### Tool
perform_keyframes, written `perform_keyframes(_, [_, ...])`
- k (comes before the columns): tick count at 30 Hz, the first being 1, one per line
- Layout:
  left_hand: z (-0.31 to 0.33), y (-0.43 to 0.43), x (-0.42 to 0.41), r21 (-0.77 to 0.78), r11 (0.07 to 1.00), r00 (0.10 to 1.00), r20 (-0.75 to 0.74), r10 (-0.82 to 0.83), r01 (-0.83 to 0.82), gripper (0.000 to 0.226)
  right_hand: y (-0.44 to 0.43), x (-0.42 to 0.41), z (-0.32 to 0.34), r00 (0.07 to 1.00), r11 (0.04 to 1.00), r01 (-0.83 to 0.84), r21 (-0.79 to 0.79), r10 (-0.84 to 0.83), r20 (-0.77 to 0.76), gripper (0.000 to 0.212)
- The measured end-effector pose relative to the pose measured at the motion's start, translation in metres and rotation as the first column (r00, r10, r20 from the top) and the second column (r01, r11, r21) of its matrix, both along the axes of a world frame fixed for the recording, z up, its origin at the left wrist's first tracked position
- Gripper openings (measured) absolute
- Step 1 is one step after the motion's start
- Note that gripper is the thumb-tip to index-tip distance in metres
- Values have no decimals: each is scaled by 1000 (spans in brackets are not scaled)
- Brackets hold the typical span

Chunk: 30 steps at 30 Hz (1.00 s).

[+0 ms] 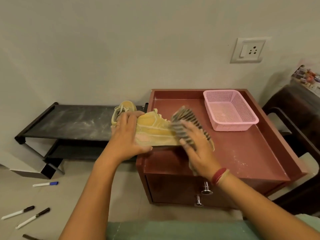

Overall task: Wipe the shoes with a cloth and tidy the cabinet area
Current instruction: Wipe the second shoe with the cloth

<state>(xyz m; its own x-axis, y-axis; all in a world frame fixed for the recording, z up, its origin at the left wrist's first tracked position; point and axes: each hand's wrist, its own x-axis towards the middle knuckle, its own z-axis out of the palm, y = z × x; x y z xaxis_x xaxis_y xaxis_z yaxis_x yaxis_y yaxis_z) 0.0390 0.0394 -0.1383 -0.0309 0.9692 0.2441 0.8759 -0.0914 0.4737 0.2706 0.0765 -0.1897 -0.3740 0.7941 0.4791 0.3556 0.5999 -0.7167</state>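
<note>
On the floor at the far left lie a pen with a blue cap (45, 184) and two pens with dark caps (26, 215). Next comes a low black shoe rack (69, 122). Its top shelf looks dusty, with white smears on it.

Then comes the yellow shoe (154, 129). It sits at the left edge of the red-brown cabinet (242, 153), between the rack and the cabinet top. The left hand (126, 135) holds it in place. Its fingers lie close together over the top of the shoe, and the thumb hooks under the sole.

The right hand (199, 149) has a striped cloth (187, 122) on the toe of the shoe. The hand and cloth are blurry, so I cannot tell if the fingers grip the cloth or lie flat on it.

Further right, a pink basket (228, 111) stands at the back of the cabinet top. White specks dot the top near the front.

I think the wiping is in the middle, because the cloth is on the shoe now. The tidy-up looks not yet done: the pens are on the floor, the rack is dusty, and the cabinet top has specks.
</note>
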Motion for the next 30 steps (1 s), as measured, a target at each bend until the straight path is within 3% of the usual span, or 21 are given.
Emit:
perform_keyframes(2, [5, 6, 14, -72, 994, 989, -127, 78, -88, 99, -5, -3, -15, 917, 980, -31, 199, -51, 395, 49])
perform_keyframes(3, [6, 10, 20, -121, 983, 978, -173, 116, -138, 100, -6, -4, -20, 875, 971, -21, 240, -99, 474, 49])
perform_keyframes(5, [7, 15, 26, -177, 965, 955, -257, 146, -195, 104, -6, -3, -25, 873, 979, -8, 206, -93, 479, 49])
perform_keyframes(8, [6, 15, 22, -114, 980, 961, -240, 134, -165, 109, -1, 0, -27, 927, 995, 41, 86, -70, 368, 46])
perform_keyframes(11, [2, 13, 16, -20, 996, 985, -156, 79, -83, 114, 5, 2, -30, 983, 988, 111, -110, -93, 156, 45])
perform_keyframes(16, [-6, 11, 14, 54, 995, 992, -95, 85, -80, 105, 24, 15, -27, 967, 845, 68, -530, -187, -173, 34])
perform_keyframes(18, [-7, 9, 12, 62, 995, 993, -87, 85, -80, 103, 23, 16, -15, 938, 829, 100, -550, -263, -226, 34])
perform_keyframes(21, [-5, 8, 10, 63, 995, 991, -105, 78, -72, 104, 10, 14, -1, 887, 912, 226, -343, -338, -315, 40])
perform_keyframes(22, [-4, 8, 11, 58, 996, 989, -129, 68, -61, 104, 3, 13, 1, 921, 950, 214, -228, -274, -277, 42])
perform_keyframes(24, [-3, 10, 14, 59, 998, 984, -176, 42, -32, 103, -8, 8, -2, 994, 993, 113, -41, -112, 8, 45])
perform_keyframes(26, [-5, 14, 15, 61, 998, 985, -173, 25, -15, 102, -9, 5, -14, 925, 995, 49, 88, -78, 373, 48])
perform_keyframes(27, [-6, 16, 14, 61, 998, 988, -154, 20, -11, 102, -6, 4, -21, 878, 990, 52, 129, -107, 466, 49])
perform_keyframes(30, [-7, 18, 11, 71, 998, 993, -118, 7, 1, 102, 4, 4, -31, 898, 990, 115, 87, -141, 417, 50])
